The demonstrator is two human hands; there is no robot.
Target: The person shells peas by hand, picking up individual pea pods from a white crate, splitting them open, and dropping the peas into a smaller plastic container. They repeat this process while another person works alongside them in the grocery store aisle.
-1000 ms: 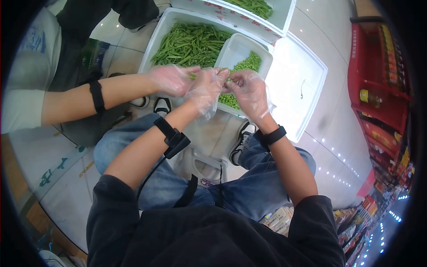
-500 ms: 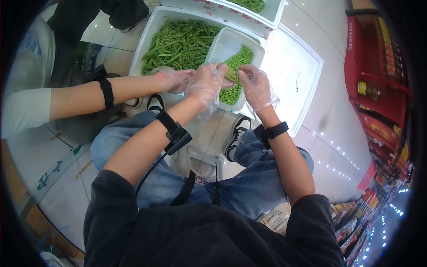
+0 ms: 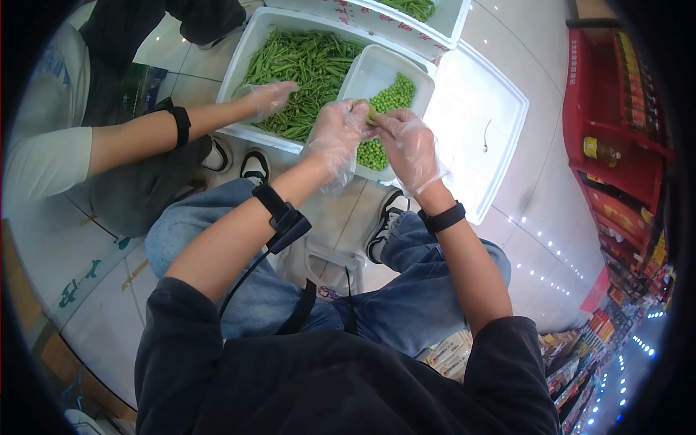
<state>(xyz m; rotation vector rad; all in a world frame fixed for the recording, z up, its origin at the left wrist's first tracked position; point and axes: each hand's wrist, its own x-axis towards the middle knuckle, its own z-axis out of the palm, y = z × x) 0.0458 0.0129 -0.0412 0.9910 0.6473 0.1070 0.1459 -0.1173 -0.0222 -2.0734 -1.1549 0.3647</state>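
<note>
My left hand [image 3: 338, 132], in a clear plastic glove, is closed on a green pea pod [image 3: 371, 113]. My right hand [image 3: 409, 145], also gloved, pinches the other end of the same pod. Both hands are over the near part of a white tray [image 3: 420, 69] that holds loose green peas [image 3: 396, 94]. The tray rests at the right side of a white foam box [image 3: 230, 76] full of green pods [image 3: 301, 65].
A co-worker's gloved hand [image 3: 268, 98] is over the left of the foam box. A white foam lid [image 3: 500, 138] lies to the right. Another foam box [image 3: 453, 22] stands behind. Red shelves [image 3: 580, 109] with goods are at the far right. A white stool [image 3: 326, 261] shows between my legs.
My right hand has moved left and closed in on the pod, near my left hand. The co-worker's hand has moved left, away from my left hand, over the pods.
</note>
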